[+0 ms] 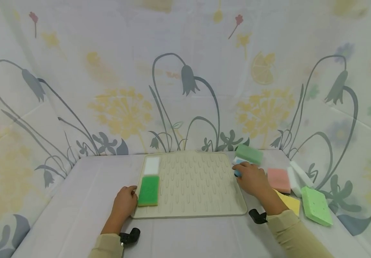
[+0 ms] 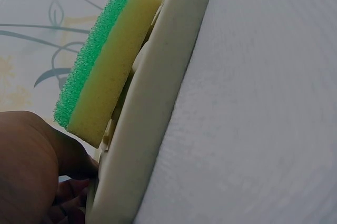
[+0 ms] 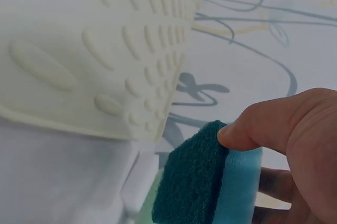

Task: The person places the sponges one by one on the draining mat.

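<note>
A beige ribbed mat lies in the middle of the table. On its left side sit a white sponge and a green-topped yellow sponge. My left hand rests against the mat's left edge beside the green sponge, its fingers touching the rim. My right hand is at the mat's right edge. It pinches a blue sponge with a dark green scouring face between thumb and fingers. The mat's ribs show just beside it.
To the right of the mat lie a green sponge, a pink sponge, white sponges, a yellow sponge and a light green sponge. Flowered cloth walls enclose the table on three sides.
</note>
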### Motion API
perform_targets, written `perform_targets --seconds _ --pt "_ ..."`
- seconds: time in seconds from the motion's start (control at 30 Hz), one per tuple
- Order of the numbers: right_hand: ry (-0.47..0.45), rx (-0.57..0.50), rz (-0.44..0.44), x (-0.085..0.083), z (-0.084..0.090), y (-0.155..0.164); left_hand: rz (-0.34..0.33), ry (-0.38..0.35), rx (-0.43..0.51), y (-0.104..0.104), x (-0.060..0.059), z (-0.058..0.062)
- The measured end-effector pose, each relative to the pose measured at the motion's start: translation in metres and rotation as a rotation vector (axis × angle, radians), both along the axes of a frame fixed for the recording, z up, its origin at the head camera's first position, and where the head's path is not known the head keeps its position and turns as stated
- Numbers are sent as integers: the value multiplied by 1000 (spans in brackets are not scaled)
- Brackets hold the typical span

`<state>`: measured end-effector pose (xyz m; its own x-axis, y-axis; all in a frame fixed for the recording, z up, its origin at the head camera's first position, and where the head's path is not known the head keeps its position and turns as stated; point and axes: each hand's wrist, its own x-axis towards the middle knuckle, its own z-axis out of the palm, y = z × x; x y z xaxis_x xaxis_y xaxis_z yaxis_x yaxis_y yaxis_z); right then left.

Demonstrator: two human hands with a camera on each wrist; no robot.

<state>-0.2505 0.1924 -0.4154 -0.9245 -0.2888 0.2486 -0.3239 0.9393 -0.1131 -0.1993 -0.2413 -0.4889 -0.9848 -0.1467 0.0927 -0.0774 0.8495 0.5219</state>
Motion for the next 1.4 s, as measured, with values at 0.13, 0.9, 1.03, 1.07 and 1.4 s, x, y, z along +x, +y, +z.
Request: perform_targets --seconds 0.13,0.9,1.03,1.07,1.4 --pt "24 -8 25 0 0 -7 -1 2 -1 0 0 1" --pt "109 -36 136 -8 4 -61 -14 15 1 -1 0 1" --pt "106 -40 148 -10 4 -70 -11 7 5 0 0 3" --pt "104 -42 149 -11 4 -72 -10 5 5 0 0 3" --pt "97 -57 167 -16 2 -89 4 -2 0 1 1 5"
